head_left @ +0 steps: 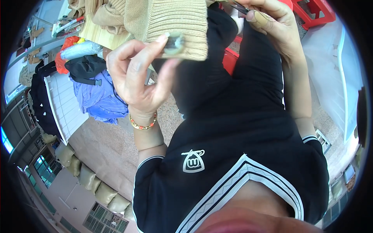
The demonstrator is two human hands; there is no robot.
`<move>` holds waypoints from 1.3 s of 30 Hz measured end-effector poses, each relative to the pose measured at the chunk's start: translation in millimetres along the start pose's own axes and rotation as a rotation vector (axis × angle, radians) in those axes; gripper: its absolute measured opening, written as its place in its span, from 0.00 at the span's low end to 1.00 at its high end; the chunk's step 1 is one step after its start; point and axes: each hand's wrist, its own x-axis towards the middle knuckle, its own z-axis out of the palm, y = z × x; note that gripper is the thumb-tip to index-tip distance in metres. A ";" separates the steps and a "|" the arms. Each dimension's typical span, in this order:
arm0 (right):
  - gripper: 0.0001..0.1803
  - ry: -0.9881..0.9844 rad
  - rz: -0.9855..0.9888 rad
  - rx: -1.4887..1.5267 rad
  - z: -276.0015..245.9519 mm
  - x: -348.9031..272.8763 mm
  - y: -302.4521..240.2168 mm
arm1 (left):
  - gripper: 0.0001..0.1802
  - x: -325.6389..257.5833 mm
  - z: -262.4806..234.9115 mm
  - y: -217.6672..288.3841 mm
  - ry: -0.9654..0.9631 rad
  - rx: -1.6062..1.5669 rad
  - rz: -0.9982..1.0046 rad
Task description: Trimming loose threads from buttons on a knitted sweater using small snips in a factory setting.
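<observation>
My left hand (136,73) is raised at the upper left, thumb and index finger closed around a small, round, greenish disc (173,43) with a dark middle. The disc is blurred, so its kind is unclear. It lies against the ribbed edge of a beige knit garment (178,19), whose rest spreads out of the top of the view. At the upper right, my right hand (276,27) grips a slim dark tool (240,7) pointing left. Its far end is cut off, so I cannot tell its kind. A tan covering (261,19) wraps one fingertip of that hand.
More beige knitwear (107,19) lies on a wooden surface (105,33) at the upper left. Beside it are a blue garment (99,93), a black bag (85,68) and an orange bag (70,42). A red plastic stool (314,13) stands upper right, near translucent sheeting (324,70).
</observation>
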 end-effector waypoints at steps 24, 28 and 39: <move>0.22 0.001 0.300 -1.557 85.4 40.8 -87.0 | 0.12 93.5 18.0 34.7 -0.261 -0.863 -0.708; 0.25 -0.301 -0.861 -1.288 20.5 44.2 -39.4 | 0.13 93.3 17.8 23.9 -0.298 -0.879 -0.736; 0.07 0.752 0.371 -0.701 21.8 31.6 -59.3 | 0.19 143.7 54.0 -42.7 -1.042 -0.966 -0.620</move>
